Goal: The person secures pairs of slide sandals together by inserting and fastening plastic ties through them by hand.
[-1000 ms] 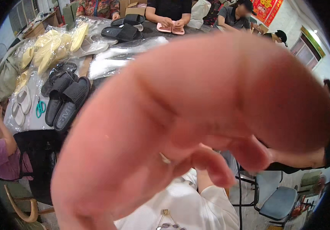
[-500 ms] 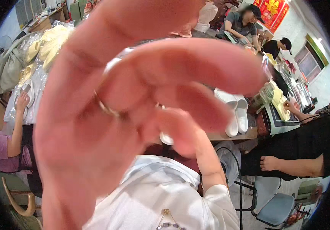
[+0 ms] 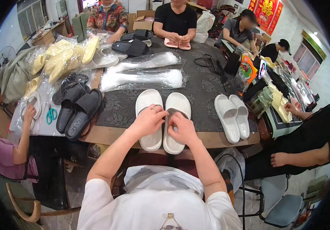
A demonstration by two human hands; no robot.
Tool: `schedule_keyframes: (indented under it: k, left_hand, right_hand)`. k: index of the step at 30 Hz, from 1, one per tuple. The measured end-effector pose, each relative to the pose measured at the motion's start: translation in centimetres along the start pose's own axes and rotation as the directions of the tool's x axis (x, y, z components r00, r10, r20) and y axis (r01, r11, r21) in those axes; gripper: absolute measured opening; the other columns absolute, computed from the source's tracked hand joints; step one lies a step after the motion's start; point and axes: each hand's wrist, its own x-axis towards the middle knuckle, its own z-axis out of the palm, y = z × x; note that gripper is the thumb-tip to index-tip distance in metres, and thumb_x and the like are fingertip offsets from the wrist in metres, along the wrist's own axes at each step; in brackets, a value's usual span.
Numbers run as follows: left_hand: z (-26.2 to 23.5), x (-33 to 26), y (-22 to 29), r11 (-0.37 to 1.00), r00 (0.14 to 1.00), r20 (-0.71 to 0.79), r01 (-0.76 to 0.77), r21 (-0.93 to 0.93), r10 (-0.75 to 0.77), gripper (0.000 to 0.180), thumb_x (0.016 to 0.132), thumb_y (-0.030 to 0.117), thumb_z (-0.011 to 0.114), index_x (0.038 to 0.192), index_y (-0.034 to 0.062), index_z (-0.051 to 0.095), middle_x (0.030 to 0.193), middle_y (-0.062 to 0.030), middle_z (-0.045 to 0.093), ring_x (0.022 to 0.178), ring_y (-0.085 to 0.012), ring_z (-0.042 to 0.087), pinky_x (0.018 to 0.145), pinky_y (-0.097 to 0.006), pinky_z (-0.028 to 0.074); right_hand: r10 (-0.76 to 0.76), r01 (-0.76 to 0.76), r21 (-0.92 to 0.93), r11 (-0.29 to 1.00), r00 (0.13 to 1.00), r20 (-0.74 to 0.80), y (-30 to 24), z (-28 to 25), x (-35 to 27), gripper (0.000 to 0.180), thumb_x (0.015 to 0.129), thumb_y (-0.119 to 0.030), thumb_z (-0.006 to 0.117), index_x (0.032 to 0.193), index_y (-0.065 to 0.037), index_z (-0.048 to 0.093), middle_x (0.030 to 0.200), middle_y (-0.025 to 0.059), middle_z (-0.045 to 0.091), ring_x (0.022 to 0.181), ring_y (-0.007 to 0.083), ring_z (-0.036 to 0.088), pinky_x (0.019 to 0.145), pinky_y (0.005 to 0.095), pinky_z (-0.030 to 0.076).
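Note:
A pair of white slide slippers lies at the table's front edge: a left slipper (image 3: 149,100) and a right slipper (image 3: 179,102), toes pointing away from me. My left hand (image 3: 149,120), a ring on one finger, crosses the left slipper's strap. Its bent fingertips are drawn together by the gap between the two; what they pinch, if anything, is too small to see. Over the right slipper's foot opening, my right hand (image 3: 181,129) curls its fingers and thumb at the strap's rear edge. My hands hide parts of both slippers.
Another white pair (image 3: 227,113) stands to the right. On the left lie black slides (image 3: 82,113), teal scissors (image 3: 51,115) and bagged cream slippers (image 3: 63,57). Plastic-wrapped white bundles (image 3: 142,78) lie beyond my hands. Several people work around the table; one holds pink slippers (image 3: 177,43).
The large hand that filled the view close to the camera has gone. My left hand is now down at the white slippers beside my right, and the table shows fully.

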Motion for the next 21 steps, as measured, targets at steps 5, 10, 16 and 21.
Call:
schedule_keyframes:
  k: [5, 10, 16, 21]
  left_hand:
    - [0.9, -0.3, -0.6, 0.999, 0.999, -0.002, -0.033, 0.001, 0.033, 0.015, 0.077, 0.01, 0.068, 0.092, 0.0058, 0.067, 0.092, -0.0076, 0.065, 0.082, -0.0278, 0.056, 0.078, -0.038, 0.048]
    - [1.6, 0.6, -0.2, 0.949, 0.935, -0.249, 0.19, -0.25, -0.253, 0.01, 0.08, 0.009, 0.07, 0.089, 0.0056, 0.069, 0.076, -0.0042, 0.065, 0.071, -0.0208, 0.055, 0.07, -0.033, 0.046]
    - [2.8, 0.4, -0.8, 0.801, 0.817, -0.26, 0.35, -0.485, -0.515, 0.016, 0.08, 0.007, 0.072, 0.095, 0.0072, 0.07, 0.072, -0.0004, 0.058, 0.062, -0.0102, 0.05, 0.056, -0.025, 0.042]
    - [3.4, -0.2, -1.4, 0.884, 0.879, -0.329, 0.187, -0.43, -0.346, 0.014, 0.078, 0.008, 0.074, 0.092, 0.0067, 0.071, 0.076, -0.004, 0.062, 0.063, -0.0128, 0.056, 0.057, -0.026, 0.044]
  right_hand:
    - [0.172, -0.158, 0.293, 0.943, 0.985, -0.025, 0.7, 0.4, 0.2, 0.012, 0.083, -0.013, 0.062, 0.091, -0.006, 0.057, 0.082, 0.0067, 0.057, 0.067, 0.0203, 0.059, 0.061, 0.0316, 0.048]
    - [0.259, -0.126, 0.731, 0.67, 0.963, -0.072, 1.4, 1.6, 1.4, 0.01, 0.091, -0.01, 0.059, 0.098, -0.003, 0.058, 0.087, -0.0025, 0.059, 0.071, 0.003, 0.053, 0.059, 0.0211, 0.043]
    - [0.474, -0.209, 0.823, 0.527, 0.877, -0.081, 0.7, 2.8, 2.5, 0.011, 0.089, -0.009, 0.066, 0.097, -0.003, 0.062, 0.079, -0.0033, 0.061, 0.068, 0.0015, 0.052, 0.062, 0.0178, 0.043]
    - [0.4, -0.061, 0.842, 0.537, 0.896, -0.19, 1.7, 3.4, 2.3, 0.009, 0.089, -0.008, 0.066, 0.097, -0.004, 0.063, 0.084, -0.0042, 0.06, 0.071, 0.0022, 0.053, 0.063, 0.0186, 0.043]
